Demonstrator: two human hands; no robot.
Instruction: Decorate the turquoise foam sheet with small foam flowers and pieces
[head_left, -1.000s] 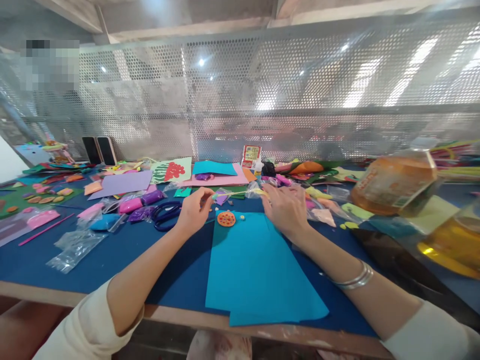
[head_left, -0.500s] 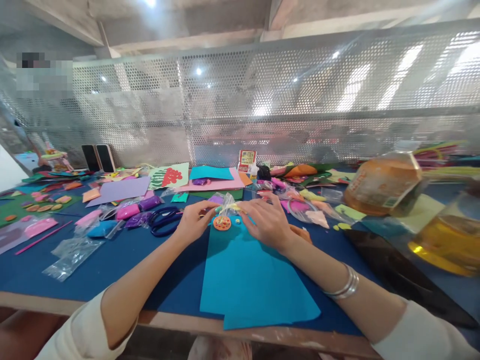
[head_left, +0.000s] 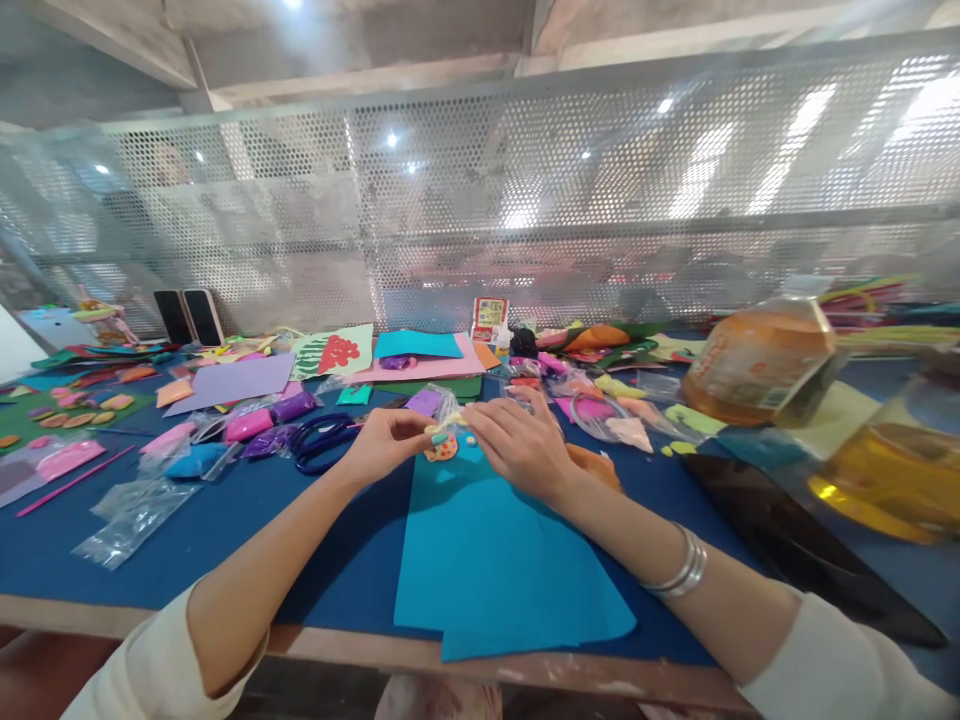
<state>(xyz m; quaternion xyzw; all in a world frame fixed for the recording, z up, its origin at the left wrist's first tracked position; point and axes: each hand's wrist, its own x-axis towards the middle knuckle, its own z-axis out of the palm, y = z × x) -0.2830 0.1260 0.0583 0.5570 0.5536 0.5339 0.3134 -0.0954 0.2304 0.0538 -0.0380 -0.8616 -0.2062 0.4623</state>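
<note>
My left hand (head_left: 386,442) is closed in a pinch, with a small teal piece of clay (head_left: 439,438) at its fingertips. Just under them lies a round orange clay piece with coloured spots (head_left: 444,450), on blue sheets (head_left: 502,560) in front of me. My right hand (head_left: 517,445) bends over the top of these sheets, its fingertips on a clear plastic bag with yellow clay (head_left: 454,412); the fingers partly hide the bag. A small blue and yellow dot (head_left: 470,440) sits on the sheet between my hands.
Dark blue scissors (head_left: 321,442) and bagged clay (head_left: 247,424) lie to the left. A large orange drink bottle (head_left: 761,355), a dark flat object (head_left: 795,545) and a container of yellow liquid (head_left: 885,485) stand or lie right. A perforated metal screen (head_left: 465,200) closes off the back.
My left fingertips now hold the teal piece over the orange round, covering part of it. My right hand has shifted slightly. The whole view has moved a little.
</note>
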